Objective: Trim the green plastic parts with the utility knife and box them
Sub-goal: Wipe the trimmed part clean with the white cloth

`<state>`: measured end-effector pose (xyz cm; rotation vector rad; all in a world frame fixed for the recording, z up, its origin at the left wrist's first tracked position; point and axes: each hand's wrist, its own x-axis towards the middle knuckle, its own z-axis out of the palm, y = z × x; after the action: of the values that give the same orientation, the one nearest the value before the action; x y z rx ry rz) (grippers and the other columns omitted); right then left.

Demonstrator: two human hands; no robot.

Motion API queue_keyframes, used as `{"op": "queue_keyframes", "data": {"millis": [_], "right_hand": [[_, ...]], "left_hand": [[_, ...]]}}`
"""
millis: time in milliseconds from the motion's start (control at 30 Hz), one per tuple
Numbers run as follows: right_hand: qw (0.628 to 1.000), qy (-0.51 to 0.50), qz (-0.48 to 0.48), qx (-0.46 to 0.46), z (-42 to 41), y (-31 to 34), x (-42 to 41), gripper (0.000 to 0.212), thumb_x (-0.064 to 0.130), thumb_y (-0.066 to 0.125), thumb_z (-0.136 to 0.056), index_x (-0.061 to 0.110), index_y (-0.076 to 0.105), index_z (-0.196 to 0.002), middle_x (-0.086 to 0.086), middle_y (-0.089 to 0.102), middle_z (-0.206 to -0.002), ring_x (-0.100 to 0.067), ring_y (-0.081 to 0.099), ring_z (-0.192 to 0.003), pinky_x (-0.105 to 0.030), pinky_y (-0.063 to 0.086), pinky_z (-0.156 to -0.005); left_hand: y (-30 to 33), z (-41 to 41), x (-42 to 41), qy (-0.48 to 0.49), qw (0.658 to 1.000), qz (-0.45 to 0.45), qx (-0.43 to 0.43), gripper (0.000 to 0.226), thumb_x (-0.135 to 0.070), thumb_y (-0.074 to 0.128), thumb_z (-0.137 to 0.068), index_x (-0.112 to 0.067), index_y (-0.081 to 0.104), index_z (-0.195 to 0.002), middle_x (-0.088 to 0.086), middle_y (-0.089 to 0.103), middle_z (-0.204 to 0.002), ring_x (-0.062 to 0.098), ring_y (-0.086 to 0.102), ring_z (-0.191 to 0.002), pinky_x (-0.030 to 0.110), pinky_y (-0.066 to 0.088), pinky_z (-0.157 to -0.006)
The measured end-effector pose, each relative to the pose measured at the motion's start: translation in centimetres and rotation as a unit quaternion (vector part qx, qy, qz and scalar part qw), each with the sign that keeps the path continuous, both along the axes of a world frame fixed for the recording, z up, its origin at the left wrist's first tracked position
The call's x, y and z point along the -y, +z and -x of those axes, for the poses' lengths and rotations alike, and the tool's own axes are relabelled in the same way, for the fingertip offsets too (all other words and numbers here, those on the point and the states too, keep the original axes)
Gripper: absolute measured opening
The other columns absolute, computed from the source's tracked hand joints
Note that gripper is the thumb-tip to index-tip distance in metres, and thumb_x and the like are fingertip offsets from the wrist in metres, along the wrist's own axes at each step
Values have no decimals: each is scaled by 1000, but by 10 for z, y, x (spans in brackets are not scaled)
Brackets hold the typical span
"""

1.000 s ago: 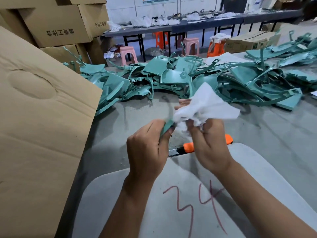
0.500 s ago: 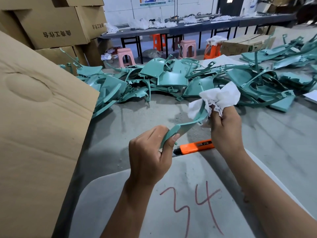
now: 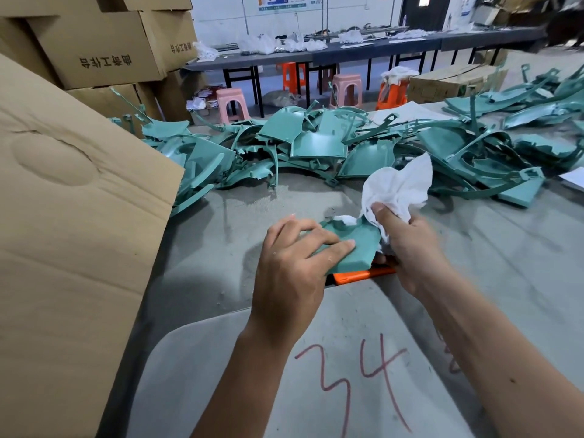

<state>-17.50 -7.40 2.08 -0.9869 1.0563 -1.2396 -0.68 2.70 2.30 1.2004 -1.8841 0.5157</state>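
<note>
A smooth, matte green plastic part (image 3: pixel 354 248), flat and gently curved with a rounded corner, is held just above the grey counter (image 3: pixel 505 263), with the orange knife (image 3: pixel 363 275) lying on the counter right beneath it. The part is gripped at its near end by the left hand (image 3: pixel 294 267), fingers curled over its top, while a crumpled white cloth (image 3: pixel 398 188) is pinched in the tight grip of the right hand (image 3: pixel 410 248) and pressed to the part's far edge. A tangled heap of similar green parts (image 3: pixel 303 147) is spread across the counter beyond, beside a brown cardboard flap (image 3: pixel 69 216).
</note>
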Motion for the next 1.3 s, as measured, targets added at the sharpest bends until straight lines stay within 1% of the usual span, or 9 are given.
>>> {"op": "queue_keyframes", "data": {"millis": [133, 333, 467, 600, 833, 900, 1000, 1133, 1300], "right_hand": [[999, 23, -13, -17, -5, 0, -5, 20, 35, 65, -100, 16, 61, -100, -5, 60, -58, -18, 47, -39, -21, 32, -35], [994, 88, -36, -49, -5, 5, -12, 31, 41, 55, -105, 10, 56, -100, -6, 49, -53, -15, 42, -36, -19, 28, -33], [996, 88, -28, 20, -11, 10, -19, 22, 33, 58, -105, 11, 55, -105, -5, 51, -57, -14, 45, -41, -22, 31, -34], [989, -4, -40, 142, -27, 9, -33, 18, 29, 59, -105, 14, 56, -114, -5, 56, -60, -15, 46, -43, -23, 37, -36], [991, -131, -10, 35, -30, 0, -33, 24, 42, 56, -106, 18, 59, -112, -3, 63, -76, -11, 56, -47, -21, 39, -37], [996, -64, -10, 59, -31, 1, -35, 30, 47, 57, -104, 19, 61, -116, -2, 67, -80, -14, 60, -55, -20, 40, -39], [980, 160, -37, 116, -33, 6, -41, 51, 63, 59, -90, 12, 57, -95, -7, 52, -61, -18, 46, -43, -21, 31, -37], [979, 172, -46, 102, -27, 7, -41, 35, 25, 75, -86, 6, 57, -109, -4, 59, -66, -10, 41, -41, -17, 27, -32], [996, 26, -8, 81, -20, 8, -31, 11, 8, 70, -94, 16, 63, -98, 3, 66, -69, -6, 39, -42, -17, 25, -34]], "left_hand": [[0, 3, -2, 16, 1000, -4, 5, 42, -20, 39, -107, -9, 79, -110, 5, 75, -104, 27, 67, -97, 43, 56, -74], [-1, 3, -3, 36, 999, -1, 2, 55, -27, 25, -110, -11, 78, -113, 5, 76, -109, 24, 71, -98, 39, 60, -76], [1, 3, -3, 52, 999, -8, -7, 46, -19, 33, -110, -11, 78, -113, 4, 76, -109, 24, 71, -96, 37, 58, -75], [2, 4, -1, 68, 997, -22, -26, 33, -9, 49, -97, -10, 77, -114, 3, 75, -109, 24, 70, -93, 35, 54, -72], [0, -3, 2, 178, 984, 5, -32, 35, -7, 53, -91, -12, 77, -115, 3, 75, -107, 25, 69, -86, 36, 51, -69], [1, -7, 3, 199, 979, 12, -41, 38, -7, 50, -88, -12, 77, -114, 3, 76, -106, 26, 69, -85, 36, 51, -70], [0, -3, 4, 180, 983, -21, -18, 33, -5, 60, -86, -13, 77, -113, 3, 75, -107, 27, 68, -91, 37, 49, -74], [0, -2, 7, 145, 988, -41, -9, 36, -8, 55, -87, -17, 77, -115, -1, 74, -112, 26, 65, -102, 36, 45, -78], [-4, 3, 1, 143, 977, -149, -43, 87, 1, 67, -66, -35, 56, -144, -3, 45, -153, 22, 37, -143, 48, 30, -115]]}}
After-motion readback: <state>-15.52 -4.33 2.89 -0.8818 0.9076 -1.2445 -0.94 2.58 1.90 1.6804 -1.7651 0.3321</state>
